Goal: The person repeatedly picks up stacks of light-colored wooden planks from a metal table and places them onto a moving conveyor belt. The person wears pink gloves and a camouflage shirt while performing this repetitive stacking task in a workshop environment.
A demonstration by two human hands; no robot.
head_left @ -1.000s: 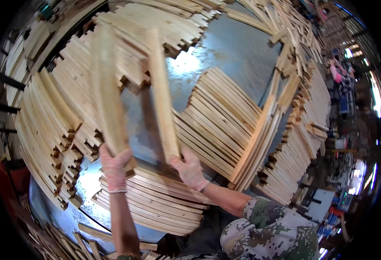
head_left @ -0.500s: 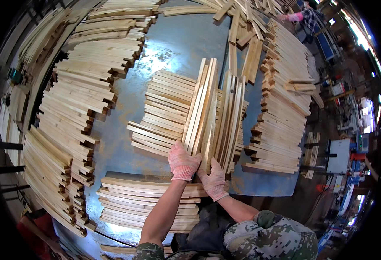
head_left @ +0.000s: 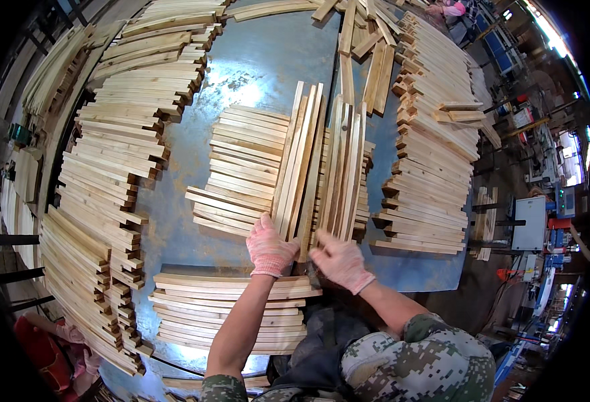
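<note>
Both my hands wear pinkish-white knit gloves. My left hand (head_left: 270, 249) is closed at the near ends of a bundle of long wooden slats (head_left: 298, 161), which lies across a row of shorter slats (head_left: 243, 167). My right hand (head_left: 340, 261) is slightly blurred, its thumb and forefinger apart and nothing visible between them. It hovers by the near end of a loose slat (head_left: 312, 194). A second long bundle (head_left: 344, 171) lies just beyond it, on the right part of the row. The palm side of each hand is hidden.
Metal table (head_left: 241, 60) with rows of stacked slats at left (head_left: 107, 174) and right (head_left: 429, 161). A curved stack (head_left: 228, 311) sits in front of me, loose boards (head_left: 369, 53) at the far end. People's pink sleeves show at lower left (head_left: 80, 345) and top right (head_left: 452, 9).
My right hand has drawn off the slat ends, its fingers now apart from them. My left hand stays at the left bundle. The whole view has shifted slightly; a pink sleeve has appeared at lower left.
</note>
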